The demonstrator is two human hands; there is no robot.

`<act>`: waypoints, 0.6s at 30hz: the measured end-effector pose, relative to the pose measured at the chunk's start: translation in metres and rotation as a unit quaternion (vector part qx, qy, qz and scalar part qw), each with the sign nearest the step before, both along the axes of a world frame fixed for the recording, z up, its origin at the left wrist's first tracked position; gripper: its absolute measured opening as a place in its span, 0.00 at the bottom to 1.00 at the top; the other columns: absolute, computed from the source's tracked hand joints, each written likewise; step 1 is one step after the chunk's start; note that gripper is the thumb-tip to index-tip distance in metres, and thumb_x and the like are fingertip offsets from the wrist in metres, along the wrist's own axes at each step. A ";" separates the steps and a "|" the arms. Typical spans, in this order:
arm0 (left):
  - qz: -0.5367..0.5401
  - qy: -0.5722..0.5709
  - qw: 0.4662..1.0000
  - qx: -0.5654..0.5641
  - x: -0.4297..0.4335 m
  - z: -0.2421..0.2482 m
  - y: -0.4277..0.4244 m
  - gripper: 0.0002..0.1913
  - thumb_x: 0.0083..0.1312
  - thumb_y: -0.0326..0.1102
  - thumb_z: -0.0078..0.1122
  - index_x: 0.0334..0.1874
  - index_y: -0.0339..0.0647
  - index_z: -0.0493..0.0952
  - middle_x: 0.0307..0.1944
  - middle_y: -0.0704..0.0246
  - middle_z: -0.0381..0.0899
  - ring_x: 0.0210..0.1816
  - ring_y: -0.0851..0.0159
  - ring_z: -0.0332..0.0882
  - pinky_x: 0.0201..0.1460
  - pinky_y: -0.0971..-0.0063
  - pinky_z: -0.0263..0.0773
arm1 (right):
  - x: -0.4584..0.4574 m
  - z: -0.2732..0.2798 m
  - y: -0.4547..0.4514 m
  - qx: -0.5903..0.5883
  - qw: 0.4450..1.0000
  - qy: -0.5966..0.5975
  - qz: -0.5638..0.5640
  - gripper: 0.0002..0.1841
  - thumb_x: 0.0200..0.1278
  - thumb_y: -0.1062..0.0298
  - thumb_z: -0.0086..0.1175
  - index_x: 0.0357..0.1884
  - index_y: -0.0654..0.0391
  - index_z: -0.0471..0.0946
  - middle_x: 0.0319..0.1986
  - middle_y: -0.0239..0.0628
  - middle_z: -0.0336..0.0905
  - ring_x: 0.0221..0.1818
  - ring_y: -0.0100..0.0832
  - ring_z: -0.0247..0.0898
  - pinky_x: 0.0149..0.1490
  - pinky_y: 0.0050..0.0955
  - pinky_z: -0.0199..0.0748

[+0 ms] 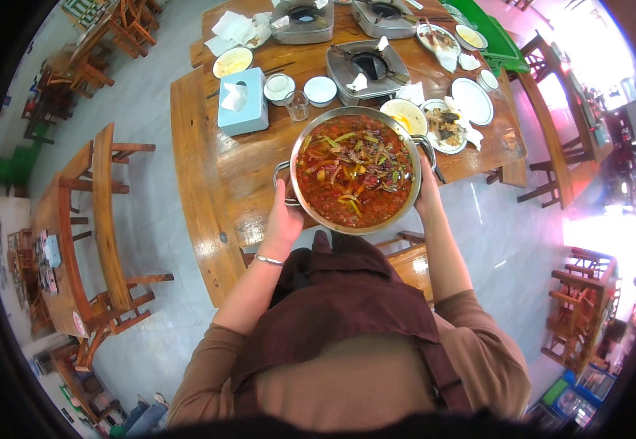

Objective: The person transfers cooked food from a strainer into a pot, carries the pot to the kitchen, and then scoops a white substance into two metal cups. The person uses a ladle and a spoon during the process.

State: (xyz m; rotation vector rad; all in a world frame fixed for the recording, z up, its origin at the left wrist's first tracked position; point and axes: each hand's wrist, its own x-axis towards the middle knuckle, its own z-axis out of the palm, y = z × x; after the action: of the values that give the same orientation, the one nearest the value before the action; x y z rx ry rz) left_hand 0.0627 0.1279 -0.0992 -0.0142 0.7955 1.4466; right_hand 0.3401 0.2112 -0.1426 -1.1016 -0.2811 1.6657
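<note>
A two-handled metal pot point(355, 170), filled with red broth, green stalks and onion slices, is held between my hands over the near edge of a wooden table point(202, 181). My left hand point(286, 211) grips the loop handle on the pot's left side. On the opposite side, my right hand point(426, 186) holds the pot by its right handle. Beyond it stand a portable stove point(367, 68), a drinking glass point(297, 106) and a bowl with yellow remains point(404, 116). A plate of food scraps point(445, 127) lies to the right.
A blue tissue box point(243, 102) stands left of the glass. Two more stoves point(302, 22) point(385, 17) are at the far end, with used tissues and dishes around. A green crate point(493, 41) is at the far right. Wooden benches point(112, 219) flank the table.
</note>
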 end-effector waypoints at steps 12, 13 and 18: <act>0.065 0.029 0.997 0.026 0.009 0.000 0.000 0.19 0.67 0.40 0.39 0.56 0.38 0.62 0.53 0.66 0.67 0.54 0.65 0.63 0.59 0.69 0.58 | 0.017 0.003 0.012 0.029 0.994 0.077 0.071 0.30 0.60 0.45 0.39 0.56 0.59 0.63 0.48 0.39 0.70 0.48 0.31 0.66 0.55 0.29 0.62; 0.074 0.024 0.997 0.001 0.008 0.001 0.001 0.19 0.67 0.40 0.39 0.56 0.38 0.62 0.53 0.66 0.67 0.54 0.65 0.63 0.59 0.69 0.58 | 0.019 0.004 0.016 0.046 0.994 0.047 0.083 0.29 0.61 0.46 0.39 0.55 0.59 0.63 0.49 0.38 0.69 0.49 0.31 0.65 0.56 0.29 0.60; 0.077 0.005 0.997 0.012 0.008 0.005 0.005 0.18 0.67 0.39 0.39 0.55 0.37 0.63 0.53 0.66 0.67 0.54 0.65 0.63 0.59 0.69 0.57 | 0.031 0.013 0.030 0.015 0.991 -0.013 0.133 0.24 0.62 0.51 0.40 0.52 0.58 0.65 0.45 0.33 0.71 0.45 0.26 0.66 0.51 0.24 0.63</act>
State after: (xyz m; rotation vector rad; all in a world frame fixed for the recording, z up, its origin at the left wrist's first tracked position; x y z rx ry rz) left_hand 0.0703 0.1332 -0.0947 -0.0497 0.7985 1.6025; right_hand 0.3706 0.2415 -0.1293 -1.1008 -0.4875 1.8754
